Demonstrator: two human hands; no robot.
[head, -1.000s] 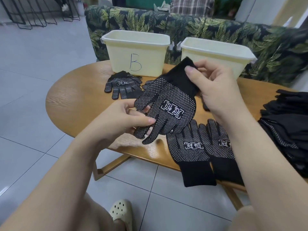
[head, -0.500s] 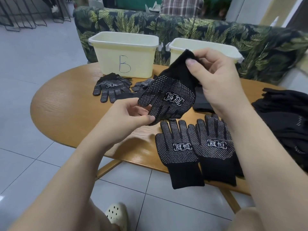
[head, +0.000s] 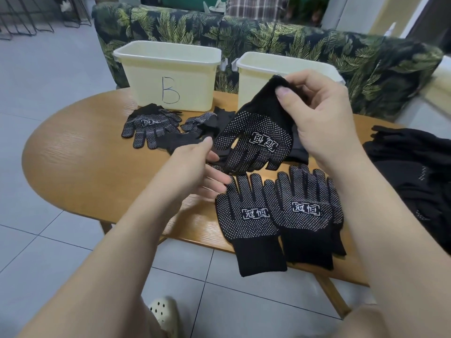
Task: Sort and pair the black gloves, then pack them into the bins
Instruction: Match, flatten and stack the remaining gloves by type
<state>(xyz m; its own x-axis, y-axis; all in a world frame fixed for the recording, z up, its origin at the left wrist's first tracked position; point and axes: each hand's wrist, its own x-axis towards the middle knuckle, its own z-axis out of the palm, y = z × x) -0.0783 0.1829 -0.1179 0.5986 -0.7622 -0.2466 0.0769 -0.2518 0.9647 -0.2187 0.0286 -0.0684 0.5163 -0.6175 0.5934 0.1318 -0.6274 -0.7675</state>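
Right hand [head: 324, 118] pinches the cuff of a dotted glove [head: 256, 140], which hangs above the tabletop [head: 85, 172]. Left hand [head: 195, 172] has let go of its fingertips; its fingers lie loose just beside them. Two gloves [head: 280, 215] lie flat at the near edge, more [head: 151, 129] sit by bin B [head: 168, 74], a second bin [head: 253, 76] beside it, a pile [head: 415, 172] at right. Wooden oval top, grey floor tiles, leafy sofa [head: 366, 59] behind.

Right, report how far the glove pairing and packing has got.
Done: two gloves lie side by side, dots up, at the table's near edge. In hand: the right hand pinches a glove's cuff; the left hand is at its fingertips. Left: loose gloves near bin B, a black pile on the right. Bin contents cannot be seen.
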